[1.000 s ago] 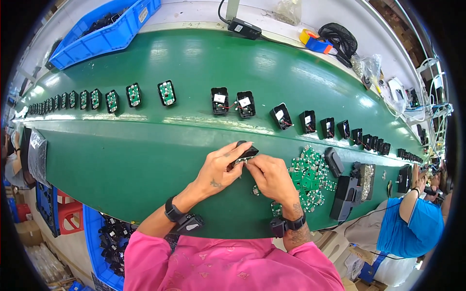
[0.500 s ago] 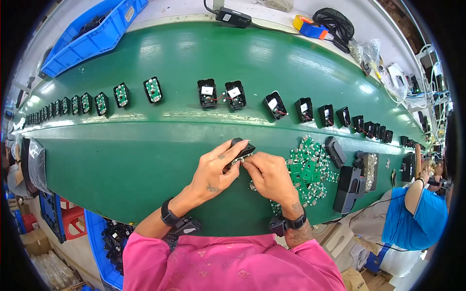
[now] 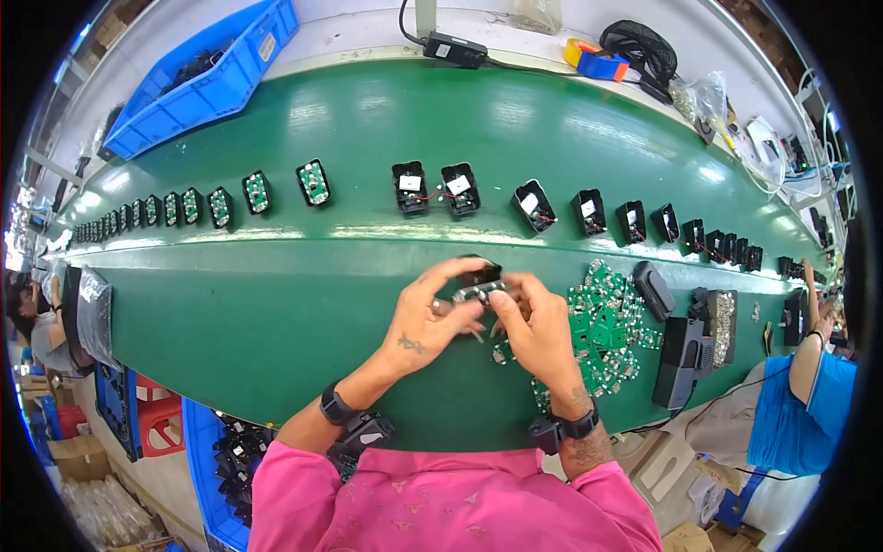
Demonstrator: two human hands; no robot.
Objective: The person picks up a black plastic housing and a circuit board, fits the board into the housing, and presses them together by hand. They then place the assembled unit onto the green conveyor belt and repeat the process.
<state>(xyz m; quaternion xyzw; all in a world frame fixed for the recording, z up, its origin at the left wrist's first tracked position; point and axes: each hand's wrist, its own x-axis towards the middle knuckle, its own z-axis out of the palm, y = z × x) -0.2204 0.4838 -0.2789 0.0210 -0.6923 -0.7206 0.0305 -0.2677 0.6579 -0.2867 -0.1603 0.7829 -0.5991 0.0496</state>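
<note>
Over the middle of the green workbench, my left hand (image 3: 425, 322) is closed on the left side of a small black plastic housing (image 3: 482, 273). A circuit board (image 3: 480, 293) with silvery parts shows at the housing's near side. My right hand (image 3: 541, 324) grips the right side, its thumb pressed on the board's end. Fingers hide part of both pieces, and motion blurs the housing, so how far the board sits inside I cannot tell. Just right of my right hand lies a loose pile of green circuit boards (image 3: 602, 322).
A row of black housings, some with boards (image 3: 314, 183), others open with red wires (image 3: 535, 204), crosses the bench (image 3: 276, 304). A blue crate (image 3: 202, 97) stands far left. Right of the pile are a black case (image 3: 654, 291) and a boxy black device (image 3: 676, 363). Co-workers sit at both sides.
The housing has turned in my hands, so the board faces me more. My right hand has moved up from pinching at its near edge to gripping its right side. The view has shifted slightly.
</note>
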